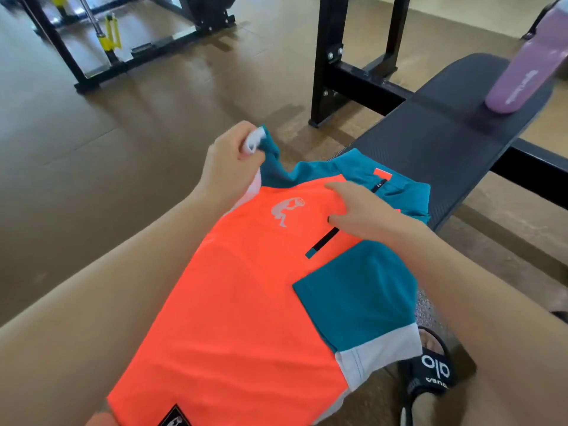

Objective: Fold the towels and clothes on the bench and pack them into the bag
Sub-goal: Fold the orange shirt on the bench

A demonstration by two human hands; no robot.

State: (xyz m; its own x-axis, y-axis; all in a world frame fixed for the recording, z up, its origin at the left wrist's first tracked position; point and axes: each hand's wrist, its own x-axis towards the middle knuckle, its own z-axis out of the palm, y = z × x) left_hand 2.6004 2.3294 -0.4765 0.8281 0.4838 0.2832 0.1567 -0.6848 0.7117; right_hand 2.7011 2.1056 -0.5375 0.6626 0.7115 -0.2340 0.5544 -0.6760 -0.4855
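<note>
My left hand [229, 167] pinches one sleeve cuff of the single shirt [246, 302], lifted at centre frame. The shirt, orange with teal, spreads from centre to lower frame over the near end of the one counter [445, 124]. My right hand [365, 210] presses it flat, fingers relaxed. One purple bag [528, 72] sits upper right.

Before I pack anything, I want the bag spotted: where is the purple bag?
In the head view, the purple bag lies at the upper right, on the far end of the black bench, beyond the orange and teal shirt.
</note>
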